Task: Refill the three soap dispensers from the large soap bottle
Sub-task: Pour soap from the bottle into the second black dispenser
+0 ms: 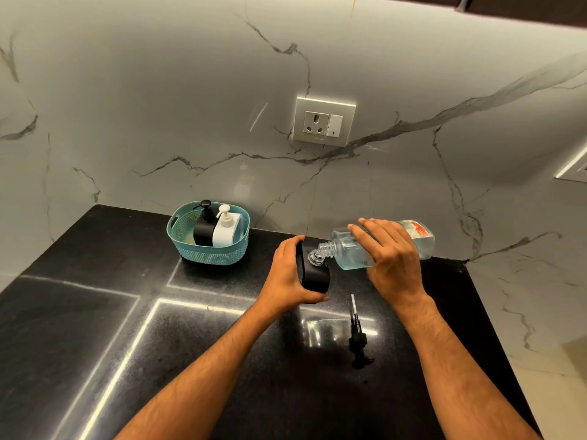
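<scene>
My right hand (392,252) grips the large clear soap bottle (349,249), tipped almost flat with its open neck over the mouth of a black dispenser (313,274). My left hand (287,274) wraps around that dispenser's left side and holds it on the black counter. The dispenser's black pump with its tube (357,333) lies on the counter in front of it. A second black dispenser (205,228) and a white dispenser (224,230) stand with their pumps on, inside the teal basket (206,255) at the back left.
The glossy black counter (127,312) ends at a marble wall behind, and its right edge drops off near my right forearm. A wall socket with a switch (323,122) sits above the work spot.
</scene>
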A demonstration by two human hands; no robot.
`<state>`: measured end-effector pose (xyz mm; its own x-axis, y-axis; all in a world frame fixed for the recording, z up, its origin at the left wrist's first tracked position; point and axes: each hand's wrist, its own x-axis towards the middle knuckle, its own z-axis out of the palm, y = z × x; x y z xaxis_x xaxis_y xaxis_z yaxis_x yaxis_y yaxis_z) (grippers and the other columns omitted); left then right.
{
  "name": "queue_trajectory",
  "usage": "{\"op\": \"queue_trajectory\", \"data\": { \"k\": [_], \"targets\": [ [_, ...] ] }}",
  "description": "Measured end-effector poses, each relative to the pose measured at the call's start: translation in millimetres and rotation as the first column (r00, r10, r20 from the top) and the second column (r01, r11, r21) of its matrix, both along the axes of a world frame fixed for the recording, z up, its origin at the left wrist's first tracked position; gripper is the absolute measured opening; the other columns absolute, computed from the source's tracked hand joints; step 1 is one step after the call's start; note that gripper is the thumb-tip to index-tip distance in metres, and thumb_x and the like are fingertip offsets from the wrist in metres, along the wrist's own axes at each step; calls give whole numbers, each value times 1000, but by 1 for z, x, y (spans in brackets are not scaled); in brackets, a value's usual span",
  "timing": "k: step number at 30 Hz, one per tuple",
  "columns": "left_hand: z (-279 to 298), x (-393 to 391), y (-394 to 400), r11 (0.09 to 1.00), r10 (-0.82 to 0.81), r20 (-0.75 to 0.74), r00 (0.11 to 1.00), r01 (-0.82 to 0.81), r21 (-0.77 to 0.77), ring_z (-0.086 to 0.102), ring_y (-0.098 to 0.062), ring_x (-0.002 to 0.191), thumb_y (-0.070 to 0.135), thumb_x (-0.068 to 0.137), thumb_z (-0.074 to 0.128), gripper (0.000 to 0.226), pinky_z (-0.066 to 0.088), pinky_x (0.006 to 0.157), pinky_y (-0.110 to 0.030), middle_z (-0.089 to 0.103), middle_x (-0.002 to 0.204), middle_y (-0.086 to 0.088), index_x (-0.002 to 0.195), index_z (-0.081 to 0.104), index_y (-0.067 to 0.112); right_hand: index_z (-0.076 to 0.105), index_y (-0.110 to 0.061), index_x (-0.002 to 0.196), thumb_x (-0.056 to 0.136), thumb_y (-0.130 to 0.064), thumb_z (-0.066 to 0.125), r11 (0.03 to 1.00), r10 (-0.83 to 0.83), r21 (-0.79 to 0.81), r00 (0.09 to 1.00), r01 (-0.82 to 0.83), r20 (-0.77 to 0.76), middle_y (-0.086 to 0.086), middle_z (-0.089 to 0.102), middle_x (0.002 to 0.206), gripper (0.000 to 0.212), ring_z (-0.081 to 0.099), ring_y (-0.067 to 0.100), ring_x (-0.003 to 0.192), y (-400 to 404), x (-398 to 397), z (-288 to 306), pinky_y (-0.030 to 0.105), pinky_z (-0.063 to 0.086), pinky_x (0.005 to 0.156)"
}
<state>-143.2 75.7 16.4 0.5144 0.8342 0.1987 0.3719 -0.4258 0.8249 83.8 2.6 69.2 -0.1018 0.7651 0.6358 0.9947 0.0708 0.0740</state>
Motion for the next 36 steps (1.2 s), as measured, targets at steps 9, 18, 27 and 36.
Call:
{"op": "queue_trajectory", "data": {
  "k": [9, 18, 27, 36],
  "targets": [
    [0, 0, 0, 1000, -1, -4, 1000, 1, 0, 42, -17, 139, 40, 49, 104, 132, 42, 118, -43, 40, 149, 2, 156, 31, 16, 67, -11, 132, 74, -9, 82, 1000, -10, -7, 1000, 10, -4, 16, 69, 129, 60, 65, 34, 117, -1, 0, 0, 49, 52, 100],
    [-1, 1, 0, 1000, -1, 2, 1000, 1, 5, 42, -17, 138, 40, 49, 104, 131, 43, 118, -43, 40, 149, 2, 156, 32, 15, 67, -11, 133, 72, -7, 86, 1000, -14, -6, 1000, 14, 1, 16, 69, 129, 64, 65, 33, 118, 0, 0, -2, 48, 52, 101],
    [-3, 0, 1, 1000, 0, 23, 1000, 0, -5, 43, -16, 137, 39, 48, 104, 131, 44, 117, -43, 40, 148, 4, 155, 32, 17, 66, -10, 133, 69, -2, 84, 1000, 10, -25, 999, -11, -45, 16, 68, 130, 67, 65, 34, 119, 0, 0, -4, 49, 51, 101],
    [-6, 1, 2, 1000, -1, 48, 999, 1, 6, 45, -14, 135, 44, 47, 102, 129, 47, 114, -43, 41, 145, 7, 154, 33, 19, 66, -10, 133, 65, 11, 71, 999, 5, -40, 986, -12, -165, 9, 69, 129, 72, 63, 29, 119, -1, -1, -11, 45, 48, 105]
  ]
}}
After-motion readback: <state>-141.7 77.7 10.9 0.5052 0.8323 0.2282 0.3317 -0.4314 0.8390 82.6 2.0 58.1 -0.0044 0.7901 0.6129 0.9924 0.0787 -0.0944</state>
